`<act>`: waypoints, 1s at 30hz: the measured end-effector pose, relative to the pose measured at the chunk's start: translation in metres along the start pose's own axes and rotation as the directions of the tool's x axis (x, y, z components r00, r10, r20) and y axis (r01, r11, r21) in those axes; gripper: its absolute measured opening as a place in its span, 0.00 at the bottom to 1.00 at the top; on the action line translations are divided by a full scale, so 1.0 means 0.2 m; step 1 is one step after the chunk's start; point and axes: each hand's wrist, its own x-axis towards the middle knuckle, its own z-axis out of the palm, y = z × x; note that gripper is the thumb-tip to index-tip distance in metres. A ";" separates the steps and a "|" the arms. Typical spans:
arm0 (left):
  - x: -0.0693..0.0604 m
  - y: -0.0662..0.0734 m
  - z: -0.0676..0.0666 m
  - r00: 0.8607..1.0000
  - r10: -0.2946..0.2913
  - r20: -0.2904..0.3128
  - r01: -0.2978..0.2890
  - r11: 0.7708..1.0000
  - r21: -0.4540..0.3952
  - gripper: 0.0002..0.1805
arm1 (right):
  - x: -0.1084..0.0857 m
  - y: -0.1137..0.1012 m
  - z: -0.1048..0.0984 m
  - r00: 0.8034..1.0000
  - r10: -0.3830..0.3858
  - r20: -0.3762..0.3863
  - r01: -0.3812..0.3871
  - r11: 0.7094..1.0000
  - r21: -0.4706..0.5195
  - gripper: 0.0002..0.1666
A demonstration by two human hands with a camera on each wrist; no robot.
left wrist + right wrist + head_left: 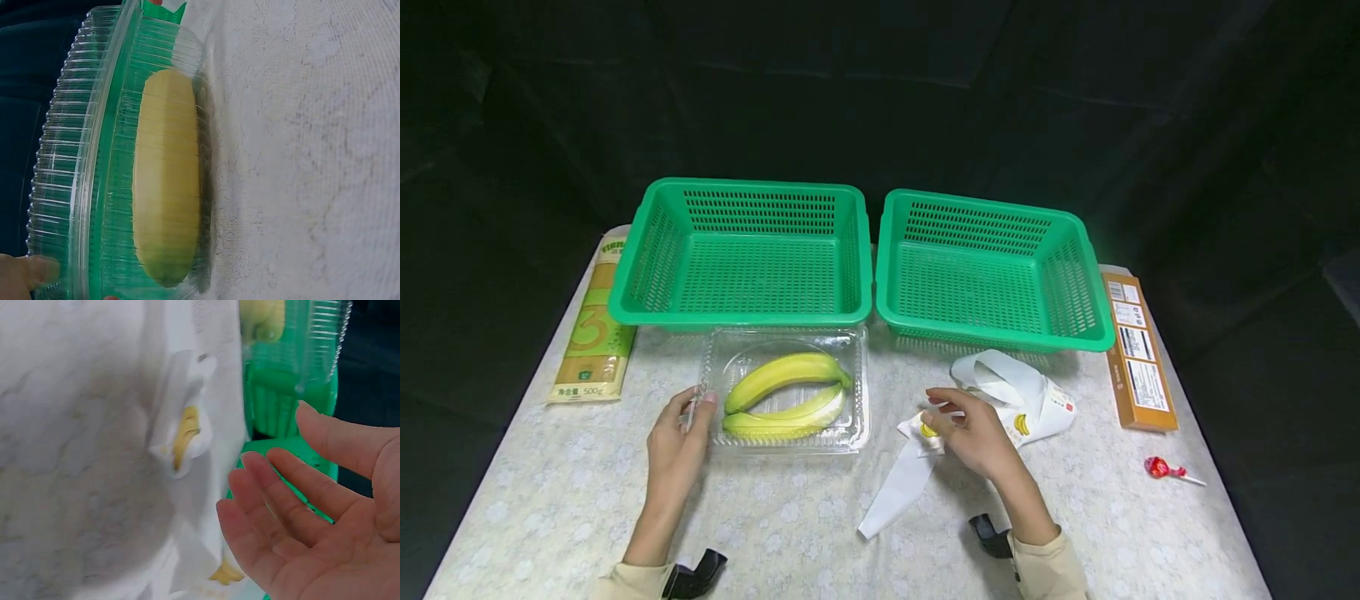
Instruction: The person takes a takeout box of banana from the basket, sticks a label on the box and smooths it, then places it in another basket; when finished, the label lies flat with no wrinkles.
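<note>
Head: left hand pinches the left edge of a clear square plastic box, curved yellow-green bananas inside, before a green slotted plastic basket. Left wrist: likely a steadying step. Right wrist: right hand loose, empty; lifting the box would call for its grip.

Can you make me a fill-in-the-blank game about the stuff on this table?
1. Both baskets are the color ____.
2. The big number on the packet is ____.
3. The bananas are in a clear box, held by the person's ____ hand.
4. Of the orange box and the lollipop, the ____ lies nearer the person.

Missing words: green; 3; left; lollipop
</note>
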 end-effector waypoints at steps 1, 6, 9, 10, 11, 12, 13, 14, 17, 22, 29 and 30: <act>0.00 0.00 0.00 1.000 0.001 0.000 -0.001 1.000 -0.001 0.34 | 0.00 0.01 0.00 1.000 0.006 -0.004 -0.006 1.000 -0.010 0.24; 0.00 0.00 0.00 1.000 0.001 0.007 -0.001 1.000 0.000 0.35 | 0.02 0.06 0.03 0.998 0.056 -0.022 -0.057 0.998 -0.032 0.26; 0.00 0.00 0.00 1.000 -0.002 0.010 0.002 1.000 0.003 0.35 | 0.02 0.09 0.05 0.997 0.073 -0.020 -0.074 0.996 -0.055 0.28; 0.00 0.00 0.00 1.000 -0.003 0.010 0.003 1.000 0.003 0.35 | 0.03 0.09 0.06 0.997 0.074 -0.022 -0.076 0.995 -0.063 0.28; 0.00 0.00 0.00 1.000 -0.001 0.011 0.001 1.000 0.001 0.35 | 0.03 0.09 0.07 0.997 0.072 -0.025 -0.073 0.995 -0.069 0.28; 0.00 0.00 0.00 1.000 -0.002 0.010 0.002 1.000 0.000 0.35 | 0.03 0.10 0.07 0.997 0.068 -0.028 -0.070 0.995 -0.074 0.28; 0.00 0.00 0.00 1.000 -0.003 0.010 0.003 1.000 -0.001 0.35 | 0.03 0.10 0.08 0.997 0.065 -0.030 -0.067 0.995 -0.074 0.28; 0.00 0.00 0.00 1.000 -0.003 0.011 0.003 1.000 -0.001 0.35 | 0.04 0.10 0.08 0.998 0.062 -0.033 -0.064 0.995 -0.075 0.28; 0.00 0.00 0.01 1.000 -0.001 0.015 0.001 1.000 0.005 0.35 | 0.04 0.11 0.09 0.998 0.059 -0.040 -0.062 0.995 -0.079 0.26; 0.00 0.00 0.00 1.000 0.012 0.020 -0.012 1.000 0.013 0.35 | 0.04 0.11 0.10 0.997 0.072 -0.034 -0.074 0.994 -0.078 0.24; 0.00 0.00 0.01 1.000 0.020 0.004 -0.020 0.999 0.025 0.35 | 0.05 0.12 0.13 0.996 0.073 -0.047 -0.077 0.993 -0.085 0.17; 0.00 0.00 0.01 1.000 0.020 0.004 -0.020 0.999 0.027 0.35 | 0.05 0.12 0.13 0.996 0.076 -0.050 -0.080 0.993 -0.083 0.15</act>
